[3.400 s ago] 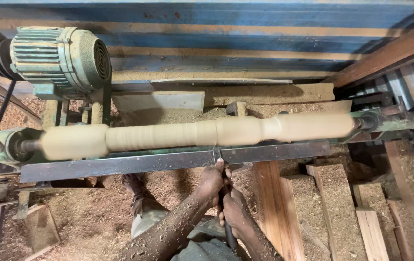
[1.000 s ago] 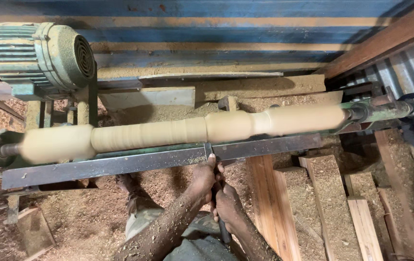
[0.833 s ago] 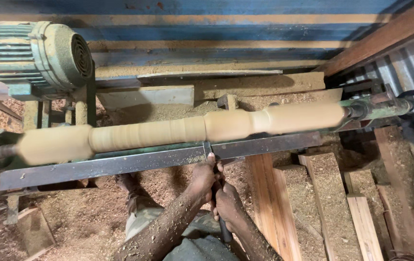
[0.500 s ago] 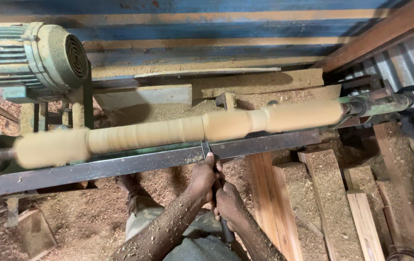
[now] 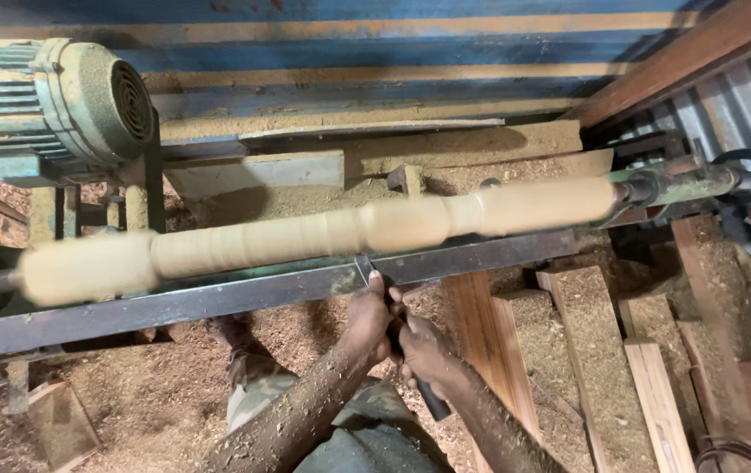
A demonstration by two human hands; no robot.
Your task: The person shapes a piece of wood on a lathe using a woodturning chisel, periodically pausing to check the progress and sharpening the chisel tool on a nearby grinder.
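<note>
A long pale wooden spindle (image 5: 323,236) is mounted across a lathe, blurred as if spinning, with thick ends and a turned bulge near the middle. My left hand (image 5: 369,311) grips the front of a chisel (image 5: 384,302) and presses it on the steel tool rest bar (image 5: 244,293). My right hand (image 5: 423,350) holds the chisel's dark handle further back. The blade tip touches the spindle just left of the bulge. Both forearms are coated in sawdust.
A green electric motor (image 5: 51,105) sits at upper left above the headstock. The tailstock with a hand wheel (image 5: 743,175) is at right. Sawdust covers the floor; wooden planks (image 5: 585,350) lean at lower right. A striped blue wall stands behind.
The view has drifted slightly, so the lathe sits a bit differently in frame. My hands and the chisel stay at the same spot on the tool rest.
</note>
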